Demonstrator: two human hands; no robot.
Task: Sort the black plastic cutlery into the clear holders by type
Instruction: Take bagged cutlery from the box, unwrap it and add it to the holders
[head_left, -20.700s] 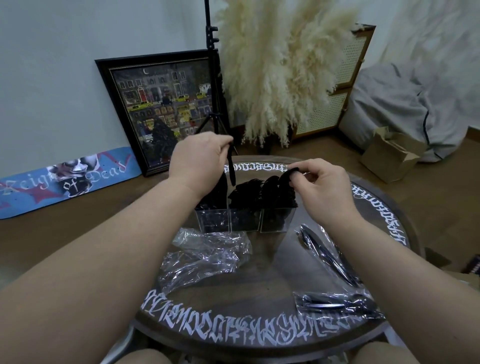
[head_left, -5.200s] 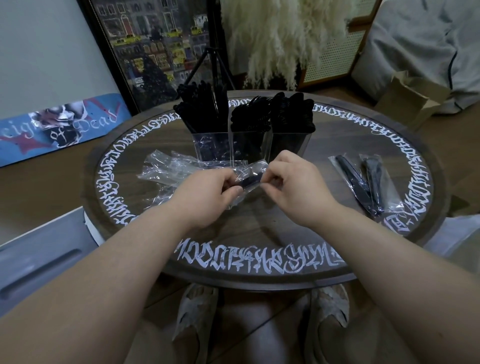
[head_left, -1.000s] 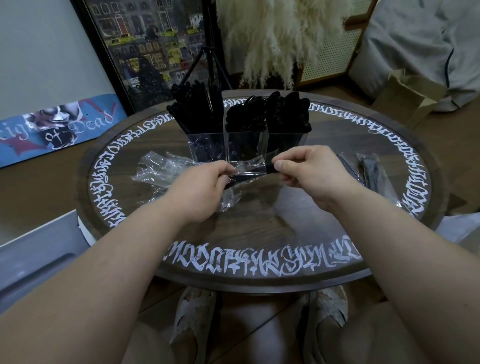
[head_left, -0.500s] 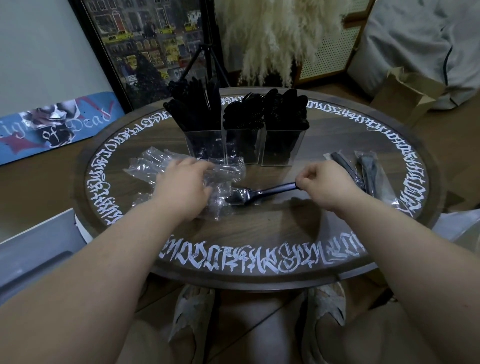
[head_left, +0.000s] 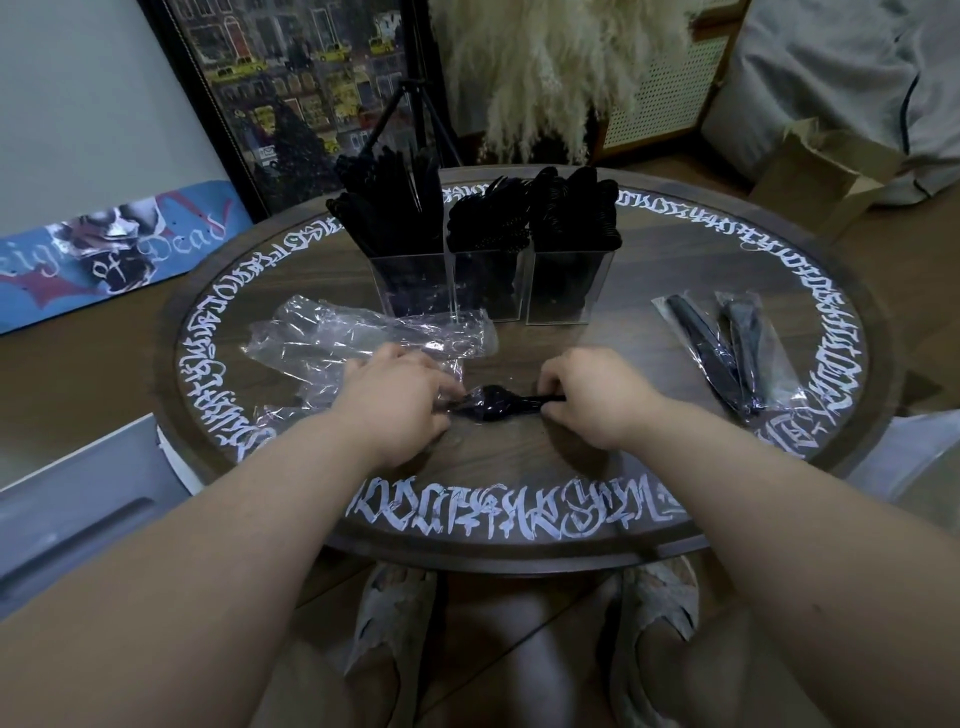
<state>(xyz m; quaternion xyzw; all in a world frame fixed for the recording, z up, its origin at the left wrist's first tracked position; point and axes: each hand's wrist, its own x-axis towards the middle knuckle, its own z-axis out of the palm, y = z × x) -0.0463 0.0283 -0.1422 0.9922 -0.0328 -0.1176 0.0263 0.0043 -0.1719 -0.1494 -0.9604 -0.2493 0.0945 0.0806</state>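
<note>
The black plastic fork (head_left: 493, 408) we are unwrapping now lies low on the round dark wooden worktop with white lettering (head_left: 519, 514), between our hands; half a second ago it was drawn out further right, its handle long and bare, and now only a short stretch of handle shows. Our right hand (head_left: 592, 397) pinches that handle at its right end, fingers curled round it, while our left hand (head_left: 400, 397) grips the crumpled clear plastic wrapper (head_left: 332, 343) at the fork's head, which still looks partly caught in the film. We judge the fork not quite free, so it cannot yet go to its holder. Further off, at the worktop's middle, stand the three clear square holders (head_left: 488, 283), side by side and already crowded with black cutlery (head_left: 483, 218). Well to the right lie two wrapped black utensils in clear sleeves (head_left: 727, 353), untouched, so more unwrapping remains.
</note>
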